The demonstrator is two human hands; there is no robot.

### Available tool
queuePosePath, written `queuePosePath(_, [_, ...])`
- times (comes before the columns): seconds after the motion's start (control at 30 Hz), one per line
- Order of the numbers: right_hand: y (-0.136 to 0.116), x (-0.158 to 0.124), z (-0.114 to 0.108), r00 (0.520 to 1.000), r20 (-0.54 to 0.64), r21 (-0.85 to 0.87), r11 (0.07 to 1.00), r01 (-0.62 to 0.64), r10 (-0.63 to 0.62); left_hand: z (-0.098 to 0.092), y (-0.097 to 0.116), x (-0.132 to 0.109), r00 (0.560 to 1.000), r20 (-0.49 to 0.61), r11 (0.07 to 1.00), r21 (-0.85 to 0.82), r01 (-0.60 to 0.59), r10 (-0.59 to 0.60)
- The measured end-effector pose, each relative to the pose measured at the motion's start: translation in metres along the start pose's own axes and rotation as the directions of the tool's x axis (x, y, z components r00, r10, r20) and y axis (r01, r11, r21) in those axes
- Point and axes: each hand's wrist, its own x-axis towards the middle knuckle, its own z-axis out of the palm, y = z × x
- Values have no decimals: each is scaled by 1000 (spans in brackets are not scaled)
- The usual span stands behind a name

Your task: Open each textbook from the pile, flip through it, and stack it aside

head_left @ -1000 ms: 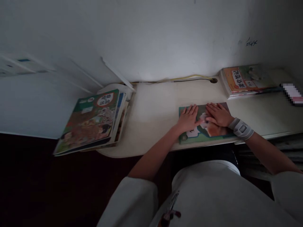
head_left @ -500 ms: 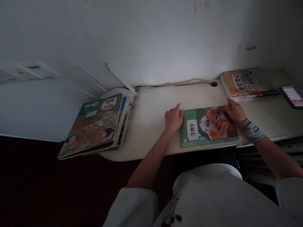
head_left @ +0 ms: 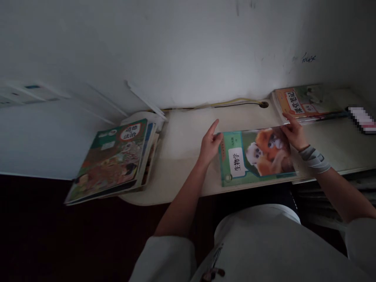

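Note:
A green book [head_left: 255, 154] with a picture of orange and white monkeys lies before me near the front edge of the pale desk [head_left: 182, 156]. My left hand [head_left: 210, 145] is at the book's upper left corner, index finger stretched out and thumb beside the cover's edge. At the upper right corner is my right hand [head_left: 295, 133], its thumb on the cover and its index finger extended past the edge; a grey band circles that wrist. Whether fingers lie beneath the book is hidden.
Several stacked books [head_left: 114, 156] overhang the desk's left end. Another pile of books [head_left: 305, 102] stands at the back right, with a phone [head_left: 362, 119] beside it. A cable [head_left: 229, 102] runs along the wall to a hole [head_left: 264, 104].
Both hands have lifted slightly and their index fingers are more extended. The green book has shifted slightly left in view. The left pile also appears lower and further left as the view moved.

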Motion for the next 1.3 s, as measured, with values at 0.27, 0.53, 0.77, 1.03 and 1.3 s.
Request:
queuePosePath(0.27, [-15, 3, -20, 996, 56, 296, 952, -79, 65, -16, 23, -4, 989, 82, 965, -221, 140, -125])
queuePosePath(0.53, [-69, -7, -58, 958, 273, 114, 987, -116, 81, -39, 74, -28, 988, 105, 987, 129, 96, -110])
queuePosePath(0.77, [-89, -2, -63, 952, 307, -61, 998, 16, 3, -44, 73, -23, 989, 137, 959, 284, 6, -47])
queuePosePath(1.03, [-26, 33, -20, 902, 400, -129, 985, -118, 161, 2, 36, 25, 927, 367, 723, 620, -305, 77])
queuePosePath(1.3, [-32, 35, -33, 896, 433, -193, 981, -16, 100, 60, 68, 42, 795, 602, 719, 522, -459, 70])
